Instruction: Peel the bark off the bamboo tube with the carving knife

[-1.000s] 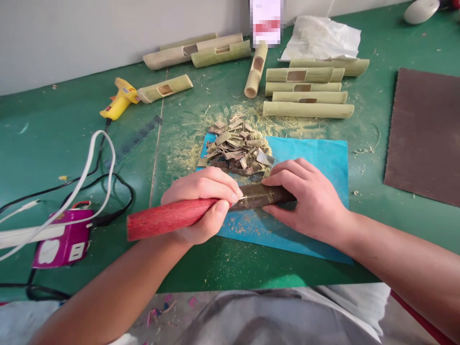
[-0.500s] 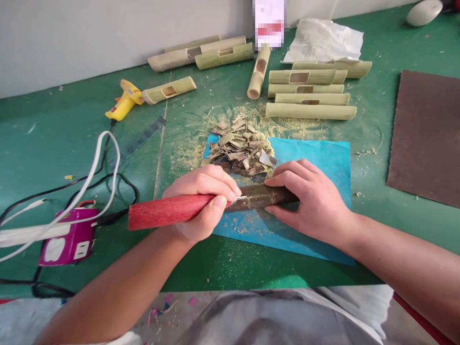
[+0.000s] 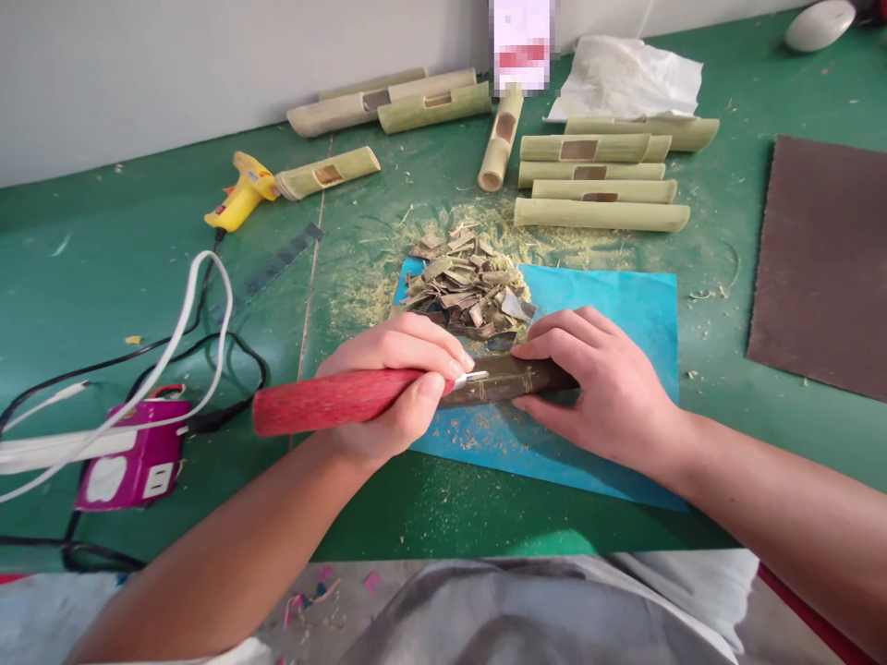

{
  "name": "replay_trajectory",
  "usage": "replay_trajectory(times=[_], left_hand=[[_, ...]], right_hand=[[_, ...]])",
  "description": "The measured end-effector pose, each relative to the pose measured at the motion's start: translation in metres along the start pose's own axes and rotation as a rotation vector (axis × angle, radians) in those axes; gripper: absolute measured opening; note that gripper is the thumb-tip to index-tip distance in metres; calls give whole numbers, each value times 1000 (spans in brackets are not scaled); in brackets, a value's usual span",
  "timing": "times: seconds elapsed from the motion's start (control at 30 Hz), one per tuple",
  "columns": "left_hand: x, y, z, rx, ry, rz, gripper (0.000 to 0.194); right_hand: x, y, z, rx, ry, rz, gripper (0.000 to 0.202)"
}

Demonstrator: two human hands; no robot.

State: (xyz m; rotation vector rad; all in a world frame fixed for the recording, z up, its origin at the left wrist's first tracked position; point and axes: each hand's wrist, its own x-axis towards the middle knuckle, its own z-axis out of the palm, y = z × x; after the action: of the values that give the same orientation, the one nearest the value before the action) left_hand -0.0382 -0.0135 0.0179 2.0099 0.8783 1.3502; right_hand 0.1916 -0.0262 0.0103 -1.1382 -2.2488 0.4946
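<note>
Dark brown with pale marks (image 3: 525, 380), the piece (image 3: 500, 379) sits in the right grip (image 3: 604, 390) — left grip (image 3: 392, 353) holding a red-handled tool (image 3: 333, 403).

The red-handled carving tool (image 3: 339, 404) points its metal tip rightward onto a dark brown bamboo piece (image 3: 500, 380), pale-lined on top, lying crosswise over a blue sheet (image 3: 624, 297).

Green table (image 3: 388, 517), dusted with sawdust (image 3: 561, 247).
Blue sheet (image 3: 610, 296) lies flat. Behind it: bamboo tubes (image 3: 602, 214). Left of it: purple box (image 3: 131, 453), ruler-like strip (image 3: 270, 272); farther back that side, yellow glue gun (image 3: 239, 201). Right of it, apart: brown mat (image 3: 821, 268).
</note>
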Motion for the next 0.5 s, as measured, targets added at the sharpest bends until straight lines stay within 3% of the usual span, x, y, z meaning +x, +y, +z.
replay_trajectory(times=[0.13,0.5], left_hand=[[0,-3,3,-147,64,59,17],[-1,-3,2,-118,89,40,19]], right_hand=[[0,0,0,3,-2,-5,24],[0,0,0,-6,5,-17,24]])
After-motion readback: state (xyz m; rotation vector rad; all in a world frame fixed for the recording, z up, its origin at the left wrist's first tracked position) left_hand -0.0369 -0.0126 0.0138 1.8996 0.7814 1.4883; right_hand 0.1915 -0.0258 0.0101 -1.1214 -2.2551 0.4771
